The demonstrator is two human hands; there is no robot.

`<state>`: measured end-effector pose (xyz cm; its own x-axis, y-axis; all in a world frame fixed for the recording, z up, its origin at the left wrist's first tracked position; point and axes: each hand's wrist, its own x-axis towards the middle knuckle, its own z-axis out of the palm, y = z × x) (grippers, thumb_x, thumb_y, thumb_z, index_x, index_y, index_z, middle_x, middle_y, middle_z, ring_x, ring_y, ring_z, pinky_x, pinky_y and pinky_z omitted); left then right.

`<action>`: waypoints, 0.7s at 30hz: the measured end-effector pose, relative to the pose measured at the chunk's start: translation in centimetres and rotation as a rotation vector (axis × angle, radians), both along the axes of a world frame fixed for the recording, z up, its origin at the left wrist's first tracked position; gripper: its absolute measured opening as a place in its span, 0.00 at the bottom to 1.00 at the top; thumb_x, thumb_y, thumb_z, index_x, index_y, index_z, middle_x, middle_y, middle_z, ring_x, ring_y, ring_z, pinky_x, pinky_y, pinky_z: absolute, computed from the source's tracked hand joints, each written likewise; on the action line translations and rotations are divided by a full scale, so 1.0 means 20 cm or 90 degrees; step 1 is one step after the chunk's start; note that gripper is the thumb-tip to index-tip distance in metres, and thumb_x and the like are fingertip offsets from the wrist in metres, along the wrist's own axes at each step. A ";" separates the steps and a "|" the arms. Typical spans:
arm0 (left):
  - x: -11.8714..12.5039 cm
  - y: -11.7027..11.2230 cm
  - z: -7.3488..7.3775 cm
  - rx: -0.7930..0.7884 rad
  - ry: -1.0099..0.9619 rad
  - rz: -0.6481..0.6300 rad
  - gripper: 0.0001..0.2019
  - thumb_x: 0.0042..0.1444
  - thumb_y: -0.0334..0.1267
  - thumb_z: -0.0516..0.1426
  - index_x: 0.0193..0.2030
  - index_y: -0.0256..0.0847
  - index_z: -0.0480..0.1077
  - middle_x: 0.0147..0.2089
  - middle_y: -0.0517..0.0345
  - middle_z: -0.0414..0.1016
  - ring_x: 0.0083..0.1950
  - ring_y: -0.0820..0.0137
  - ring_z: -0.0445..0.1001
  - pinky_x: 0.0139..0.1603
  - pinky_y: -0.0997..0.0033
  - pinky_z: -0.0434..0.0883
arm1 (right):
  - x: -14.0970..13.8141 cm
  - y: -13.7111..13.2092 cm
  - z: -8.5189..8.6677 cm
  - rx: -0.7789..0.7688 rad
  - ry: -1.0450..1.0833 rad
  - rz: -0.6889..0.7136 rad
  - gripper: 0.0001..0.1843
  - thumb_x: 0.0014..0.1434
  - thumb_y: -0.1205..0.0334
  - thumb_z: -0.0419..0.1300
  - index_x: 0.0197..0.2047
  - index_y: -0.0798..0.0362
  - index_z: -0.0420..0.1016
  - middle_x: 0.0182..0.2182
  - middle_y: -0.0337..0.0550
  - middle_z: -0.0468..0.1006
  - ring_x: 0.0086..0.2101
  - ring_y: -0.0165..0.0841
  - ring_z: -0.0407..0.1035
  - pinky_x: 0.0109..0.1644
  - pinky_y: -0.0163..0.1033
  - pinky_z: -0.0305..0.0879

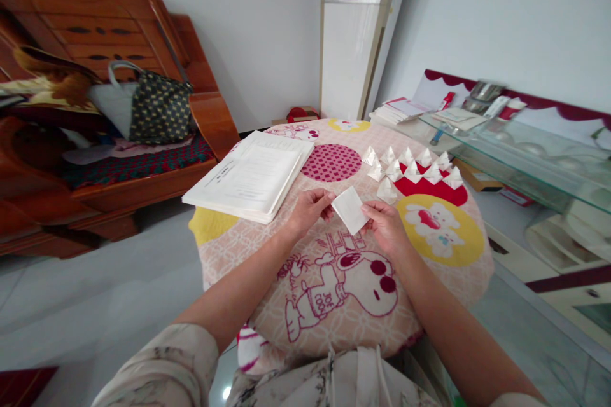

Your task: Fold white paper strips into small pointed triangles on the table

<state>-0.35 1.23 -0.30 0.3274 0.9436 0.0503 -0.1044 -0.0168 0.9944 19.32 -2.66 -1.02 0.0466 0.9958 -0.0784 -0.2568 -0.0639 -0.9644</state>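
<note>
A small folded square of white paper is held above the table, turned with its corners up and down. My left hand pinches its left corner between thumb and fingers. On the opposite side my right hand grips the right corner, thumb in front and fingers partly hidden behind. Just beyond my right hand stand several small folded paper pyramids in rows, with one paper pyramid nearer to me. Left of my hands lies a stack of printed paper sheets.
A patterned cloth covers the round table. At right stands a glass-topped cabinet with papers, a red bottle and metal bowls. A wooden bench with a patterned bag is at left. A tall white air conditioner stands behind.
</note>
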 end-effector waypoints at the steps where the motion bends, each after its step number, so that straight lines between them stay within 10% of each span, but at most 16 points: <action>1: 0.00 0.00 0.00 0.032 0.021 0.008 0.23 0.54 0.58 0.63 0.28 0.37 0.70 0.21 0.62 0.69 0.21 0.77 0.68 0.22 0.77 0.66 | 0.00 0.00 0.00 -0.003 -0.001 -0.002 0.15 0.42 0.51 0.72 0.27 0.52 0.76 0.21 0.39 0.76 0.19 0.32 0.66 0.18 0.37 0.61; 15: 0.00 -0.02 -0.01 -0.019 0.045 -0.085 0.12 0.51 0.42 0.63 0.35 0.34 0.72 0.23 0.63 0.69 0.20 0.79 0.63 0.20 0.79 0.58 | -0.02 0.00 -0.02 0.046 0.016 -0.017 0.11 0.42 0.56 0.72 0.27 0.52 0.81 0.26 0.41 0.81 0.27 0.35 0.74 0.34 0.42 0.73; 21: -0.03 0.01 0.00 0.234 0.207 0.073 0.05 0.55 0.34 0.57 0.34 0.37 0.75 0.29 0.59 0.73 0.29 0.73 0.68 0.30 0.75 0.63 | -0.02 -0.01 -0.01 0.064 -0.056 -0.031 0.05 0.42 0.60 0.70 0.26 0.50 0.82 0.27 0.41 0.82 0.31 0.36 0.75 0.43 0.43 0.72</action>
<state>-1.01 1.33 -0.32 0.2761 0.9133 0.2994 0.2323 -0.3657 0.9013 18.91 -2.86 -1.22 0.0969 0.9949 0.0286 -0.1719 0.0450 -0.9841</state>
